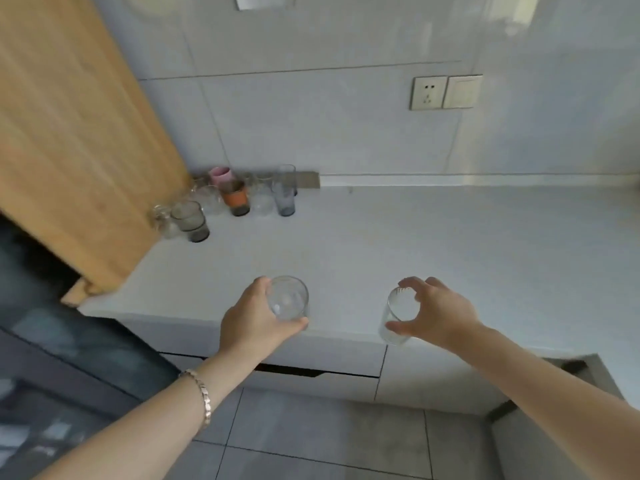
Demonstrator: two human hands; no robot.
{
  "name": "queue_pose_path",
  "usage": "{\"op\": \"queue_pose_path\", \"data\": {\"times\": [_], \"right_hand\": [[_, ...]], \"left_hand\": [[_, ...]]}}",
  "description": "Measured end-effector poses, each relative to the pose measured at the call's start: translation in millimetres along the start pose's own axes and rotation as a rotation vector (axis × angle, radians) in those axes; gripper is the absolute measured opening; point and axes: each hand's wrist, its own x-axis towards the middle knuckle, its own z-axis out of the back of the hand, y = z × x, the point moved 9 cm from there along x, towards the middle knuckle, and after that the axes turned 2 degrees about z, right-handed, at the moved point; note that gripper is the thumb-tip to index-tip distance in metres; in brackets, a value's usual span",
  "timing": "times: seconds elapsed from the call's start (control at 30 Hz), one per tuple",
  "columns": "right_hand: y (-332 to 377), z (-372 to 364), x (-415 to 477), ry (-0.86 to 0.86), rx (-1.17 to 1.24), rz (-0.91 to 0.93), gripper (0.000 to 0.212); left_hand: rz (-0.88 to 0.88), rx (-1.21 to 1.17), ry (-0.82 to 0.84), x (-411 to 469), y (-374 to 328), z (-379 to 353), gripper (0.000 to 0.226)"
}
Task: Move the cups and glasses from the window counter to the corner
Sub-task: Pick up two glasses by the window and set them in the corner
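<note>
My left hand (254, 322) grips a short clear glass (289, 299) from its side, above the front edge of the pale grey counter (433, 244). My right hand (438, 315) holds a taller clear glass (396, 317) by its rim, also over the counter's front edge. In the far left corner stand several cups and glasses: a pink cup (220, 176), an orange-banded glass (236, 199), a tall bluish glass (284, 192), a smoky grey glass (191, 220) and clear ones beside them.
A wooden cabinet panel (76, 133) rises at the left, next to the corner cluster. A wall socket and switch (445, 92) sit on the tiled back wall. Drawer fronts (329, 372) run under the counter; a dark glass-fronted unit (52, 358) stands at lower left.
</note>
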Motion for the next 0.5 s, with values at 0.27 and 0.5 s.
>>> {"op": "queue_pose_path", "data": {"times": [0.27, 0.5], "right_hand": [[111, -25, 122, 0.037, 0.003, 0.12, 0.071], [166, -51, 242, 0.115, -0.013, 0.168, 0.074]], "left_hand": [[0.203, -0.025, -0.117, 107, 87, 60, 0.071], [0.238, 0.017, -0.121, 234, 119, 70, 0.086]]}}
